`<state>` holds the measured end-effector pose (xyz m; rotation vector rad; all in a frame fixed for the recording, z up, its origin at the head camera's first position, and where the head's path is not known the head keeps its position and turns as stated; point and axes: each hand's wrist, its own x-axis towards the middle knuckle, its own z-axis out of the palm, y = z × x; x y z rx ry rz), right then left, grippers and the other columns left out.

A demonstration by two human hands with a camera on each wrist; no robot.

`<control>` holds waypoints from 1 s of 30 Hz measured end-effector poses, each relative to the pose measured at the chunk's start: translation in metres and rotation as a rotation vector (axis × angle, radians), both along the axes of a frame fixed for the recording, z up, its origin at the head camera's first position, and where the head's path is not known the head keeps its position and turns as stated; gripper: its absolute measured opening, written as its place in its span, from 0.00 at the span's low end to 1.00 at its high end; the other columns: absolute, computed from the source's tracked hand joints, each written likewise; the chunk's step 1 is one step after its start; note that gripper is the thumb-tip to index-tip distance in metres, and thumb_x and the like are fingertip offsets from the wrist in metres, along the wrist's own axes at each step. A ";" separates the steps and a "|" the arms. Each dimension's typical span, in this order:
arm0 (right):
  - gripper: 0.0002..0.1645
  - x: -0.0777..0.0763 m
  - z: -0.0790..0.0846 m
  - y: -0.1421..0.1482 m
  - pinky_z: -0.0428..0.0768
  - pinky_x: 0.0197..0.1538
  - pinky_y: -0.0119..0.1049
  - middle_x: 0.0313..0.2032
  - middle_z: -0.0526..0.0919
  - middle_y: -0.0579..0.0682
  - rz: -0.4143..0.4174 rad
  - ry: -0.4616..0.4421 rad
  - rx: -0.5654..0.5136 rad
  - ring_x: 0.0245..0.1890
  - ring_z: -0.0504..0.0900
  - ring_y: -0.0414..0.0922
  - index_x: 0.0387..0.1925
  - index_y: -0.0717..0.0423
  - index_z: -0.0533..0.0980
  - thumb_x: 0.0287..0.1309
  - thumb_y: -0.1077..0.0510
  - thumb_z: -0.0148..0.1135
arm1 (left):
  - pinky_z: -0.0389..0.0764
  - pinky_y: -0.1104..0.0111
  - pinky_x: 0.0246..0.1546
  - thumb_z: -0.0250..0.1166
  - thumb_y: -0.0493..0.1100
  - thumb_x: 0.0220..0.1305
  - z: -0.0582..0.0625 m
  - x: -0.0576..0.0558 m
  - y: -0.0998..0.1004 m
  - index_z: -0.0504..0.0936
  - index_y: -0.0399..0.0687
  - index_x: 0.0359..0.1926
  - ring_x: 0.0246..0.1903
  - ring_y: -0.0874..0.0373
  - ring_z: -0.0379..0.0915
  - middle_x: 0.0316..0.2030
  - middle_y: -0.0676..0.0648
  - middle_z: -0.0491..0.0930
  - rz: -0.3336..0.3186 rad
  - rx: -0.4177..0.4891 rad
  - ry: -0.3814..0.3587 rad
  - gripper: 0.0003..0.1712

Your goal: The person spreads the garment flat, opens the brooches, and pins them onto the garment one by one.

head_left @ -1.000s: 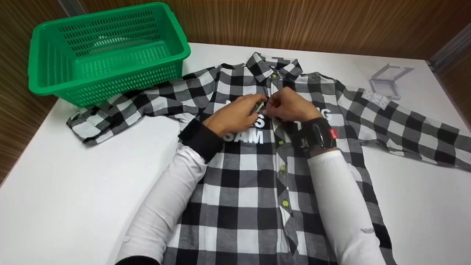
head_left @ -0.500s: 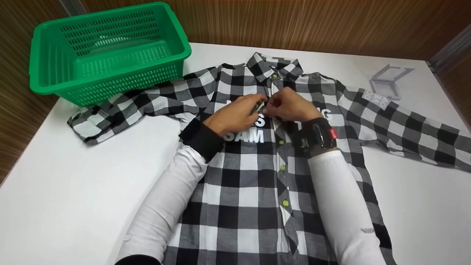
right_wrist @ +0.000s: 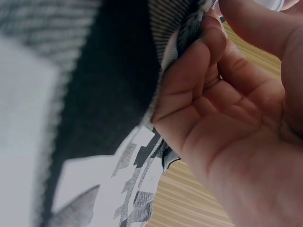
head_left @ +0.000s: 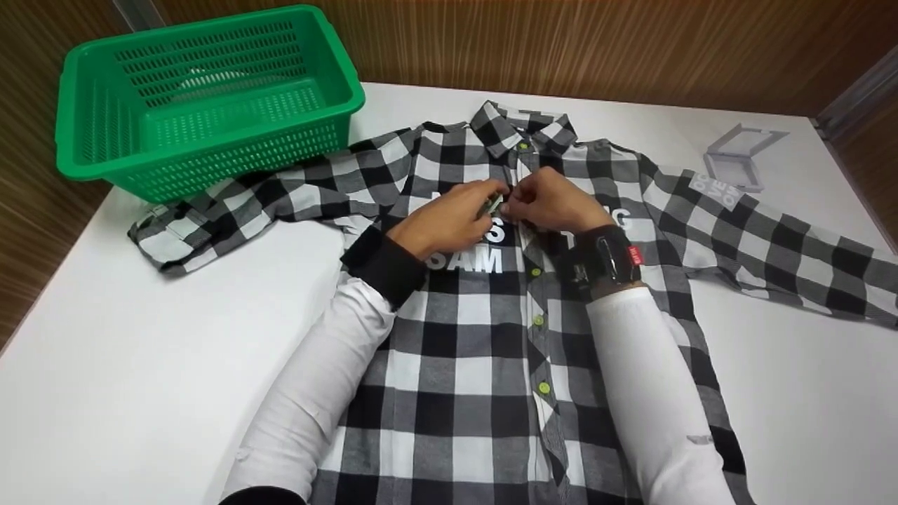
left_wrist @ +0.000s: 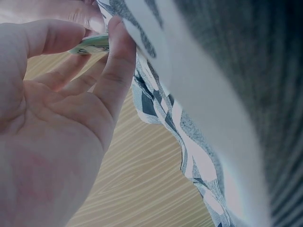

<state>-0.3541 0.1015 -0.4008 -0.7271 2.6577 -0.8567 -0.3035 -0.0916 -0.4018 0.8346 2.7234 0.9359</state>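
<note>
Below the collar (head_left: 499, 131), the left hand (head_left: 452, 216) pinches a small greenish piece (head_left: 493, 205); the right hand (head_left: 552, 201) pinches the placket (head_left: 537, 294), probably to steady it. The checked button-up shirt (head_left: 456, 372) spreads flat from the collar toward the person, presumably for two-handed access.

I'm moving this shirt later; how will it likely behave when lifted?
The shirt will probably hang floppy, given its wrinkled sleeves. It seems light, since its edge looks thin. Spread across the table, it shouldn't roll.
</note>
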 end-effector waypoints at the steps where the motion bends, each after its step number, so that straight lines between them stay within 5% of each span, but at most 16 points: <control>1: 0.11 0.000 0.000 0.000 0.68 0.20 0.27 0.17 0.76 0.44 0.000 0.000 0.001 0.14 0.70 0.34 0.27 0.61 0.82 0.61 0.57 0.63 | 0.69 0.64 0.69 0.50 0.33 0.66 0.000 0.000 0.000 0.65 0.41 0.68 0.65 0.53 0.68 0.65 0.42 0.72 -0.001 0.002 0.003 0.28; 30: 0.14 0.001 0.001 -0.001 0.68 0.19 0.27 0.15 0.74 0.41 -0.017 -0.014 0.019 0.13 0.69 0.34 0.27 0.61 0.82 0.62 0.54 0.63 | 0.71 0.65 0.66 0.50 0.32 0.65 -0.003 -0.002 0.001 0.67 0.40 0.66 0.62 0.53 0.71 0.61 0.43 0.75 -0.005 0.014 0.020 0.27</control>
